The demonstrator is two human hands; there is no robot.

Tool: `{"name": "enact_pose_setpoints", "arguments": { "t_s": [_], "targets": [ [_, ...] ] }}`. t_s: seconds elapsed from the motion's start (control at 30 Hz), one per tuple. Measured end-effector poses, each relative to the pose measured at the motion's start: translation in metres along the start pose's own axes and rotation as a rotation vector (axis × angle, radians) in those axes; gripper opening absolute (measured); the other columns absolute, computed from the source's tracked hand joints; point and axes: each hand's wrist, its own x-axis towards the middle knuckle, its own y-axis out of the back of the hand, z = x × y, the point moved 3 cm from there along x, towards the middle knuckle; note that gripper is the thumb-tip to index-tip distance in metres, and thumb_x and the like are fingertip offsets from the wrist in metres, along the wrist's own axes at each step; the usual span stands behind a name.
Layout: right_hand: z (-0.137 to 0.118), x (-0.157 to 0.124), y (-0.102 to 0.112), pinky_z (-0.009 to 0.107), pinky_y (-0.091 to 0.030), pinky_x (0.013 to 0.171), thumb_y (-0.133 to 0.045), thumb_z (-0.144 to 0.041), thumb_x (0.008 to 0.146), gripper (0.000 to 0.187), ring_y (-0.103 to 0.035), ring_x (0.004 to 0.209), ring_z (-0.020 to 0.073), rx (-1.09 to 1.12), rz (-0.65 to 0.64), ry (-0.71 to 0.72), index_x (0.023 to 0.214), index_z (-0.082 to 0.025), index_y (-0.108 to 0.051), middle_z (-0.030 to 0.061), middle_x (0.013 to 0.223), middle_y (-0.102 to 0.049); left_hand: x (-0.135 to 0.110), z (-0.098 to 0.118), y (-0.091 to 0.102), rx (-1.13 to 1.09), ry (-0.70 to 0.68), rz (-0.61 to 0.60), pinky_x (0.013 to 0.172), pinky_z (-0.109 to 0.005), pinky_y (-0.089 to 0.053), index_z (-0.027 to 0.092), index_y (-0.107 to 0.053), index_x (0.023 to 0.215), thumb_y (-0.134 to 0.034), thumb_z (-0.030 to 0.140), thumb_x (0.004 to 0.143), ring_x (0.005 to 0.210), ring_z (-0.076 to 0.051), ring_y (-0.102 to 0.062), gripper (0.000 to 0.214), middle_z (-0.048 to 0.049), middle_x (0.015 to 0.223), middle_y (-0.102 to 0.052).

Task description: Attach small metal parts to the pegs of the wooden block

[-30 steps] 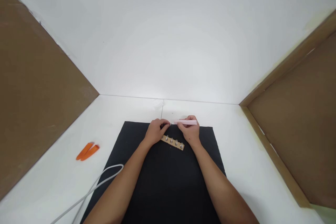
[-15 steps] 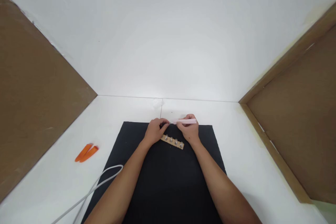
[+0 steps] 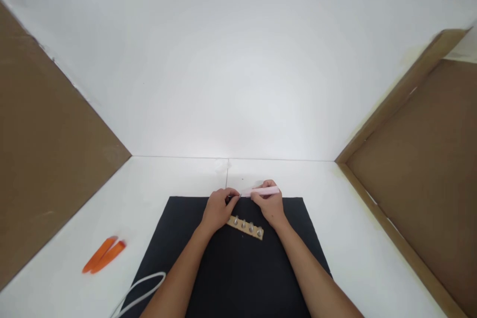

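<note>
Hands close over a black mat [image 3: 238,278]: what do they have?

Left hand [image 3: 218,211] and right hand [image 3: 270,206] work side by side, a small gap between them. The right pinches a pink stick [image 3: 261,191], held nearly level, its thin end aimed at the left fingertips.

And the left?

Curled, fingers drawn in around something small and dark. It's too small to tell what, or whether it's gripped.

Where's the wooden strip?

Wooden strip [image 3: 244,228] lies on the mat just below the hands, slightly slanted, with metal bolts [image 3: 243,224] in a row along it. It appears placed within easy reach, directly under the working hands.

Around them?

The mat sits on a white table [image 3: 93,198], its far edge just past the hands. Two orange strips [image 3: 104,254] lie side by side at left, near a loop of white cable [image 3: 147,278]. White wall [image 3: 238,59] stands behind, with a brown board [image 3: 44,159] at left and another [image 3: 410,159] at right.
</note>
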Motion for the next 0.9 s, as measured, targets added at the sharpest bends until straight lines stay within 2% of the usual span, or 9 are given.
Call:
{"name": "enact_pose_setpoints", "arguments": {
  "t_s": [0.2,0.43,0.6,0.8,0.9],
  "targets": [
    [0.0011,0.0013,-0.0018,0.025,-0.043,0.050,-0.070,-0.018,0.062,0.035,-0.056,0.050,0.0137,0.044,-0.083,-0.016,0.076,-0.025,-0.039,-0.0063,0.062,-0.062,-0.0001,-0.0005,0.0002,-0.020,0.025,-0.014,0.073,-0.031,-0.044,0.024,-0.069,0.089,-0.054,0.029,0.088,0.076,-0.018,-0.060,0.015,-0.0007,0.081,-0.070],
    [0.0030,0.0018,0.0002,0.026,-0.044,0.050,-0.073,-0.024,0.065,0.035,-0.058,0.053,0.0159,-0.017,-0.011,-0.014,0.080,-0.025,-0.041,-0.0050,0.063,-0.063,0.0001,-0.0007,0.0005,-0.029,0.029,-0.017,0.074,-0.032,-0.045,0.025,-0.068,0.090,-0.054,0.030,0.088,0.077,-0.019,-0.061,0.016,-0.0010,0.083,-0.071],
    [0.0016,0.0001,-0.0032,0.026,-0.042,0.050,-0.072,-0.020,0.064,0.034,-0.057,0.053,0.0152,-0.018,-0.123,-0.016,0.077,-0.024,-0.041,-0.0048,0.063,-0.063,0.0005,-0.0007,0.0000,-0.029,0.025,-0.014,0.071,-0.030,-0.045,0.024,-0.068,0.090,-0.054,0.030,0.088,0.076,-0.018,-0.061,0.016,-0.0013,0.083,-0.071],
    [0.0000,0.0012,-0.0001,0.024,-0.038,0.047,-0.073,-0.021,0.063,0.034,-0.052,0.048,0.0129,-0.039,0.039,-0.014,0.079,-0.024,-0.042,-0.0073,0.057,-0.059,0.0012,-0.0030,-0.0011,-0.003,0.036,0.000,0.070,-0.031,-0.044,0.024,-0.068,0.090,-0.055,0.031,0.087,0.075,-0.018,-0.061,0.015,-0.0010,0.081,-0.070],
    [-0.0002,0.0013,-0.0016,0.024,-0.038,0.046,-0.072,-0.019,0.062,0.033,-0.051,0.048,0.0124,-0.061,0.005,-0.004,0.077,-0.024,-0.042,-0.0065,0.059,-0.061,0.0016,-0.0037,-0.0016,-0.004,0.025,0.003,0.069,-0.031,-0.044,0.024,-0.068,0.091,-0.055,0.031,0.087,0.076,-0.018,-0.061,0.016,-0.0011,0.082,-0.070]
  ]
}}
